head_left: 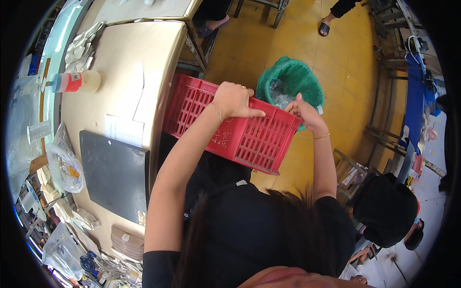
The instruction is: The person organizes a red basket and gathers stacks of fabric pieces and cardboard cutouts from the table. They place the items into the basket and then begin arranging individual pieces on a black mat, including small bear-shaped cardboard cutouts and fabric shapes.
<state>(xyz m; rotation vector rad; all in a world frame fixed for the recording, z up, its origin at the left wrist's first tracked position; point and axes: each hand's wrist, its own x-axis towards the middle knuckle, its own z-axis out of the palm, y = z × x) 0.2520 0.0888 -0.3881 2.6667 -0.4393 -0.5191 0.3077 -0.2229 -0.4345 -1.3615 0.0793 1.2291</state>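
Both hands grip one red slatted crate (230, 129), which is tipped so that its far edge leans toward a bin lined with a green bag (290, 81). The left hand (234, 100) is clamped over the crate's upper rim, fingers curled down the outside wall. The right hand (303, 111) pinches the far corner, fingers closed on the rim just beside the bin's mouth. Below the hands the crate rests against the person's dark top; I cannot see its inside from here, so whether anything is left in it is unclear. Just beyond the right hand, crumpled clear plastic (280, 96) lies in the bin, so I judge the emptying is under way or nearly finished. Left of the left hand stands a beige table (120, 57) with a dark flat board (115, 173) and a bottle lying on its side (77, 81).
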